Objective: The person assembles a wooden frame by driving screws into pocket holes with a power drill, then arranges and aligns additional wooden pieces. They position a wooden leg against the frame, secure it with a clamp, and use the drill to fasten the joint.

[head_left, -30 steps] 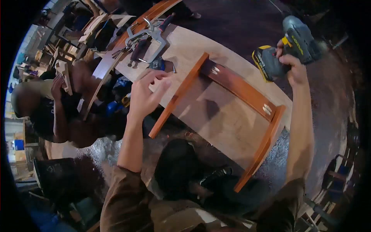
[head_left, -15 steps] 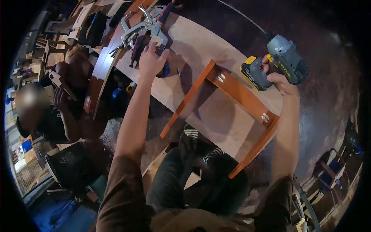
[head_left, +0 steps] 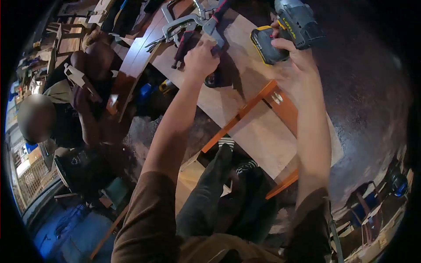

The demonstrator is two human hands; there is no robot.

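My right hand (head_left: 294, 50) grips a cordless impact driver (head_left: 298, 26) marked LOTUS, grey with yellow trim; its nose runs out of view at the top. My left hand (head_left: 201, 60) is closed at the metal clamps (head_left: 188, 22) with red-and-black handles, its fingers curled at the grey body of one; the exact grip is partly hidden. Below lies a reddish-brown wooden frame (head_left: 239, 116) on a pale wooden board (head_left: 258, 144). Pale pocket holes (head_left: 277, 98) show on its crosspiece. My right forearm covers the frame's other corner.
A long glossy wooden panel (head_left: 131, 70) lies left of the clamps. Another person (head_left: 90, 87) sits at the left, holding a wooden piece (head_left: 81, 81). A yellow-and-black tool (head_left: 165, 85) lies in the shadow below the board. My striped socks (head_left: 246, 166) show near its edge.
My left hand has closed at the clamps, its fingers now curled. The driver has moved up and left in view. The camera view has shifted, and my right forearm now covers part of the frame.
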